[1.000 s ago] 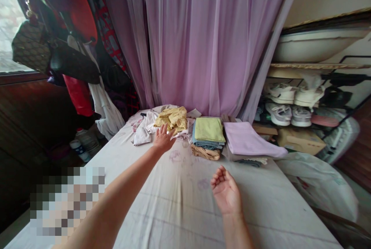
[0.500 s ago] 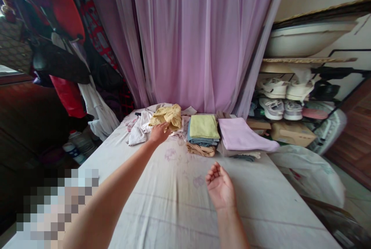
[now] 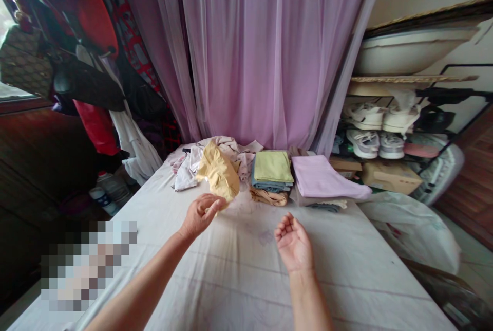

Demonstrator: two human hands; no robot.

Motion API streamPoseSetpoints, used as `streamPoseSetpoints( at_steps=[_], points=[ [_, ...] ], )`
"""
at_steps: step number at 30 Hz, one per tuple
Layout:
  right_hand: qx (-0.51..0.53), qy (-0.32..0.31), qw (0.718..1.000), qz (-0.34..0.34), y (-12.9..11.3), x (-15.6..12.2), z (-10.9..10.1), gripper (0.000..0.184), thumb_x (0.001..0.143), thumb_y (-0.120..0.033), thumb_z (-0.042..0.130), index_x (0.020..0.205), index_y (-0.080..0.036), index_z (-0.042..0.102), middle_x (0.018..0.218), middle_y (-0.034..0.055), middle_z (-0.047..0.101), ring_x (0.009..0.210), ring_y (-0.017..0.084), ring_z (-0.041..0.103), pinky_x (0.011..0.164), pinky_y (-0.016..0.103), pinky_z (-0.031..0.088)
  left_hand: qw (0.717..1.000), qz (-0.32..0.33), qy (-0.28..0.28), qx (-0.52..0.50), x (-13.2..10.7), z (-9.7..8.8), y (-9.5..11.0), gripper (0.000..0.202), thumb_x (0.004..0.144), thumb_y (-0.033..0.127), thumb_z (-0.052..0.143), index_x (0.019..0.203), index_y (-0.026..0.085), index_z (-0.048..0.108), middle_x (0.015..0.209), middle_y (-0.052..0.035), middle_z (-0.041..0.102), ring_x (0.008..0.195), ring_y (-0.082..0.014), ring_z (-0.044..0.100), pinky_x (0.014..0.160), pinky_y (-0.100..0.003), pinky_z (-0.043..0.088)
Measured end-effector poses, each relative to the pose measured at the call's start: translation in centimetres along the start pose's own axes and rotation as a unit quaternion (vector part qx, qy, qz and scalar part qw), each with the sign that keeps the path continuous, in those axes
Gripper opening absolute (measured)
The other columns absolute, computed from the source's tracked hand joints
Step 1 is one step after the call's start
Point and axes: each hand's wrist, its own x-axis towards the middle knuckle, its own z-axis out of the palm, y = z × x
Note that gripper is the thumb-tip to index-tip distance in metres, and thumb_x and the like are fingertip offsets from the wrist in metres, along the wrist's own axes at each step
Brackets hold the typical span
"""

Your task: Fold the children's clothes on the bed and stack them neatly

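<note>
My left hand point(image 3: 200, 214) pinches the edge of a crumpled yellow cloth point(image 3: 218, 175) and holds it up over the bed sheet point(image 3: 239, 274). Behind it lies a heap of unfolded whitish garments point(image 3: 188, 166). My right hand point(image 3: 292, 241) hovers palm up above the sheet with its fingers loosely curled and nothing in it. Beyond my right hand stand folded stacks: a green cloth point(image 3: 272, 166) on top of blue ones, and a lilac cloth point(image 3: 321, 177) to its right.
A purple curtain point(image 3: 269, 53) hangs behind the bed. Bags and clothes point(image 3: 77, 63) hang at the left, with bottles point(image 3: 108, 192) on the floor below. At the right a shoe rack point(image 3: 385, 135) holds sneakers, beside a cardboard box point(image 3: 389, 177) and a white sack point(image 3: 412, 233).
My left hand took hold of the yellow cloth on the heap and pulled it up and toward me. My right hand barely moved.
</note>
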Motion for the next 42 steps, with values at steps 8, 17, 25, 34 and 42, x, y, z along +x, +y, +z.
streamPoseSetpoints(
  at_steps=[8,17,25,34,42],
  points=[
    [-0.014,-0.012,1.000,-0.009,-0.1,0.3,-0.5,0.021,0.071,-0.025,0.076,0.089,-0.021,0.068,0.075,-0.0048,0.071,0.062,0.008,0.064,0.057,0.021,0.053,0.960,-0.137,0.230,0.085,0.4,-1.5,-3.6,0.038,0.085,0.051,0.055,0.101,0.019,0.068,0.114,-0.0112,0.069,0.109,-0.0248,0.063,0.089,-0.036,0.052],
    [-0.005,-0.006,1.000,-0.009,0.1,0.3,-0.3,0.019,0.071,-0.024,0.075,0.089,-0.021,0.069,0.074,-0.0038,0.071,0.062,0.009,0.064,0.056,0.021,0.053,0.929,-0.303,0.096,-0.189,1.0,-2.4,-5.8,0.064,0.065,0.064,0.071,0.108,0.016,0.064,0.090,-0.0064,0.074,0.080,-0.0219,0.070,0.066,-0.029,0.054],
    [-0.065,-0.011,0.998,-0.018,0.3,-0.2,0.5,0.030,0.067,-0.034,0.078,0.093,-0.024,0.070,0.080,-0.0046,0.073,0.065,0.009,0.065,0.057,0.021,0.052,0.933,-0.193,-0.038,-0.302,-0.5,-0.2,2.4,0.068,0.071,0.055,0.070,0.127,0.020,0.058,0.100,-0.0064,0.073,0.092,-0.0241,0.068,0.077,-0.033,0.056],
    [-0.172,-0.100,0.980,-0.015,1.2,-1.3,0.9,0.046,0.062,-0.051,0.082,0.100,-0.026,0.073,0.109,0.0045,0.074,0.097,0.020,0.066,0.074,0.030,0.053,0.950,-0.104,-0.294,0.030,-4.5,1.0,8.5,0.017,0.083,0.031,0.056,0.085,0.021,0.070,0.080,-0.0022,0.073,0.069,-0.0155,0.065,0.063,-0.024,0.047],
    [-0.261,-0.202,0.942,-0.054,2.0,-1.2,0.5,0.050,0.070,-0.055,0.077,0.112,-0.029,0.070,0.128,0.0056,0.067,0.127,0.029,0.052,0.110,0.048,0.037,0.945,-0.073,-0.075,0.309,-5.2,-0.3,-0.6,0.074,0.076,0.022,0.066,0.146,0.022,0.041,0.152,-0.0169,0.042,0.136,-0.0333,0.044,0.106,-0.049,0.042]
  ],
)
